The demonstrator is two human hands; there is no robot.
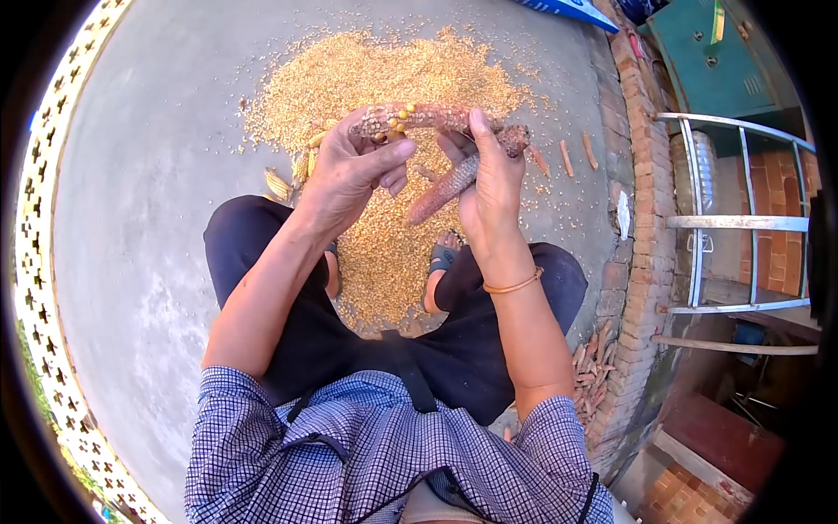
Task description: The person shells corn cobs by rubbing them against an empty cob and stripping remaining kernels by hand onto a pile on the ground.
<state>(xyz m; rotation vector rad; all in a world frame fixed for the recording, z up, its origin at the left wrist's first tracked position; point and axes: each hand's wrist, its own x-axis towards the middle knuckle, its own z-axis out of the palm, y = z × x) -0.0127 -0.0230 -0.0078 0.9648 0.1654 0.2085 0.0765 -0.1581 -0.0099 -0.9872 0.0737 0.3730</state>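
Note:
My left hand (353,170) grips the left end of a mostly bare corn cob (428,115) that has a few yellow kernels left near that end. My right hand (493,179) wears a band at the wrist and holds a second bare cob (449,187), tilted down to the left, its lower tip free. The first cob's right end also rests at my right thumb. Below and beyond both hands lies a wide heap of loose yellow kernels (375,74), running down between my feet.
Cobs with kernels (278,184) lie left of the heap. Stripped cobs (566,158) are on the floor at right, with a pile (594,371) by the brick edge (646,236). Metal railing (738,222) and a green cabinet (711,61) stand beyond.

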